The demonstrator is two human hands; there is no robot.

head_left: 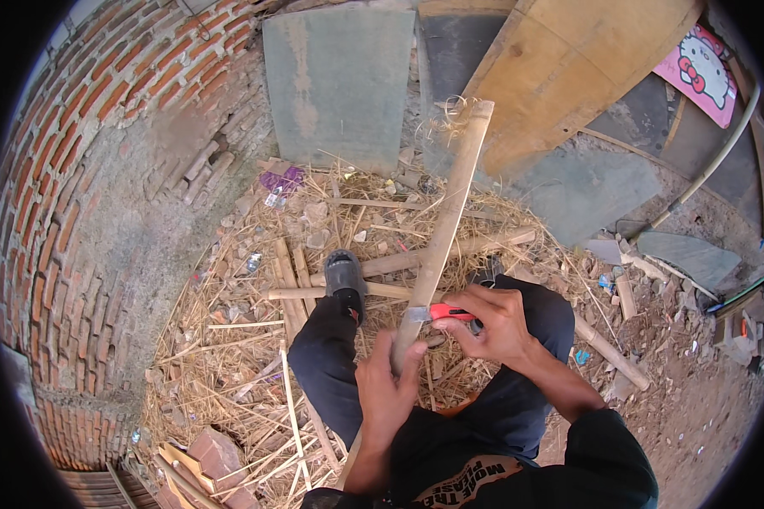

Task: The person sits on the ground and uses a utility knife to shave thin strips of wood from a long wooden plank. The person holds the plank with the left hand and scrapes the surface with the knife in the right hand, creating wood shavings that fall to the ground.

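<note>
A long split bamboo strip [442, 229] runs from my lap up and away, its far end leaning slightly right. My left hand [388, 382] is closed around its lower part, thumb on one side and fingers on the other. In my right hand [492, 325] is a red utility knife [447, 312], gripped near the front. Its blade [417, 314] lies across the bamboo just above my left hand. Thin curled shavings [450, 117] cling near the strip's far end.
Straw-like shavings [229, 373] and bamboo pieces [611, 352] litter the ground around my shoe [345, 276]. A brick wall [76, 195] rises at left. Grey-green panels [339, 89] and a brown board [569, 68] lean at the back. Broken bricks [216, 454] lie at lower left.
</note>
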